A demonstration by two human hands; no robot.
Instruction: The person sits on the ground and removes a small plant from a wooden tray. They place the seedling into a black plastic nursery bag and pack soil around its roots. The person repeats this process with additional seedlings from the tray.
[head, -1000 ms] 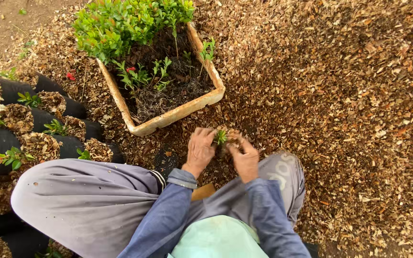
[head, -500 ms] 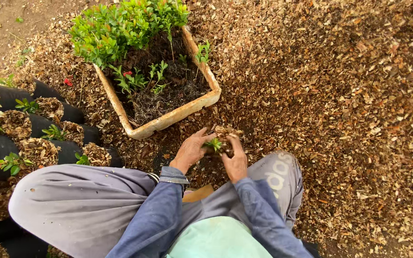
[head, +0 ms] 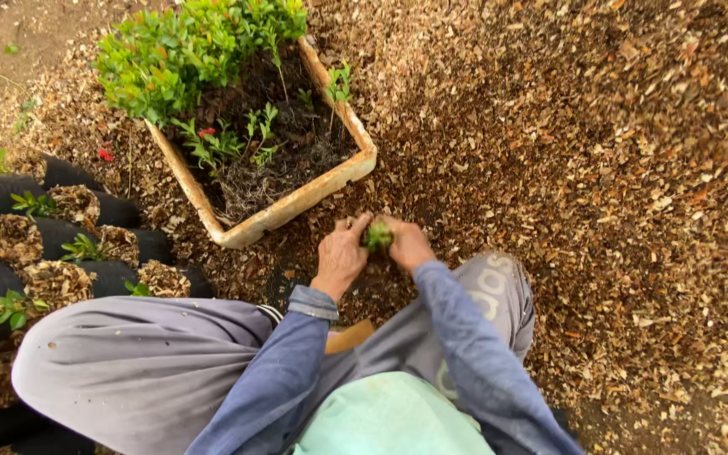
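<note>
1. Both hands close on one small green seedling [head: 378, 235]: the left hand [head: 340, 253] and the right hand [head: 408, 243] meet around it, fingers curled inward, so each grip is clenched on the plant.
2. Only the seedling's leafy top shows, poking up between the two hands; its stem and roots are hidden by the fingers.
3. The seedling sits just in front of the near corner of the wooden crate [head: 297, 202], close beside it but not touching.
4. The crate stands tilted to the view, holding dark soil, bare roots and a thick clump of green young plants [head: 187, 50] at its far end, with a few loose sprigs nearer the hands.
5. Wood chips [head: 600, 168] cover the ground all around the crate and under the hands.
6. Left of the crate, well apart from the hands, lie rows of black grow bags [head: 61, 236] filled with chips, several carrying a small green shoot.
7. Blue sleeves run from both wrists back to the person, whose grey-trousered knees flank the hands on the near side of the crate.
</note>
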